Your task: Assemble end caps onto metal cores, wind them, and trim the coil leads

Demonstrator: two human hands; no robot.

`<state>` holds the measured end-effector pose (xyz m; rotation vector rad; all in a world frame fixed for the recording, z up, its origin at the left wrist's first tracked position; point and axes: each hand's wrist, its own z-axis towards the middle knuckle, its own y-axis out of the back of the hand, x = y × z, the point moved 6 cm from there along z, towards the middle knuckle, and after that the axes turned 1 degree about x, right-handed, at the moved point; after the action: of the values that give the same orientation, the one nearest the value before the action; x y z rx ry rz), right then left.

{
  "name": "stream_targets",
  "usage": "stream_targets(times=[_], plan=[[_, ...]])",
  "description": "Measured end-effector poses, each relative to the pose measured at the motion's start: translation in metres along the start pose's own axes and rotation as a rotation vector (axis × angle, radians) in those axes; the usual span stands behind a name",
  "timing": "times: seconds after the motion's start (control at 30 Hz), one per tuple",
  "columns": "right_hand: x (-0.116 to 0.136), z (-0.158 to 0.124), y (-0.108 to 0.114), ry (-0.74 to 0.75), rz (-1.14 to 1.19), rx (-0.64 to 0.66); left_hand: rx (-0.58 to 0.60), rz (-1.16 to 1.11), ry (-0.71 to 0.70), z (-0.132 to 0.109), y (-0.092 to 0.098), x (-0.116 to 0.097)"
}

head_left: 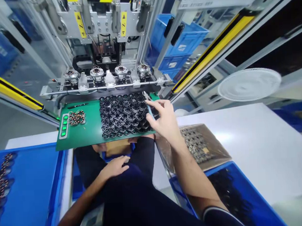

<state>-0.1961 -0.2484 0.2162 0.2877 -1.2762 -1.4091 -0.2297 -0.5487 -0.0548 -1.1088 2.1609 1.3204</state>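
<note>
My right hand [163, 120] is at the right end of the green work surface [92, 134], thumb and forefinger closed around pliers [150, 110] with light blue handles. The metal jaws point away from me, over the edge of a dense batch of black ring-shaped parts [126, 114]. My left hand [117, 166] lies on my lap with its fingers stretched out, holding nothing. At the left of the green surface sit several copper-wound cores [76, 118], near a black pen [78, 105] and a panel with green lit buttons [64, 126].
Behind the surface stands a machine with a row of round fixtures [96, 73]. A blue tray [31, 175] with wound cores is at left. To the right are a cardboard box [217, 146] of small metal parts, a blue bin [254, 188] with dark parts, and a white fan [250, 84].
</note>
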Motion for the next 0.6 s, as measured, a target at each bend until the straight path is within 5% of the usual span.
stream_targets(times=[0.2,0.27,0.33,0.4,0.47,0.53,0.6], plan=[[-0.001,0.013,-0.038,0.058,-0.025,0.043,-0.162,-0.186,0.306,-0.105,0.010,0.032],[0.001,0.017,-0.033,0.109,-0.015,0.062,-0.159,-0.249,0.290,-0.134,0.028,0.025],[0.007,0.029,-0.016,0.170,0.003,0.055,-0.168,-0.311,0.223,-0.163,0.067,0.009],[0.027,0.055,0.006,0.274,0.017,0.048,-0.270,-0.319,0.168,-0.189,0.134,-0.008],[0.062,0.096,0.018,0.401,0.016,0.082,-0.547,-0.149,0.167,-0.211,0.231,-0.022],[0.107,0.147,0.007,0.470,-0.016,0.207,-0.790,0.158,0.197,-0.217,0.333,-0.035],[0.146,0.200,-0.028,0.419,-0.101,0.418,-0.901,0.402,0.267,-0.202,0.420,-0.035]])
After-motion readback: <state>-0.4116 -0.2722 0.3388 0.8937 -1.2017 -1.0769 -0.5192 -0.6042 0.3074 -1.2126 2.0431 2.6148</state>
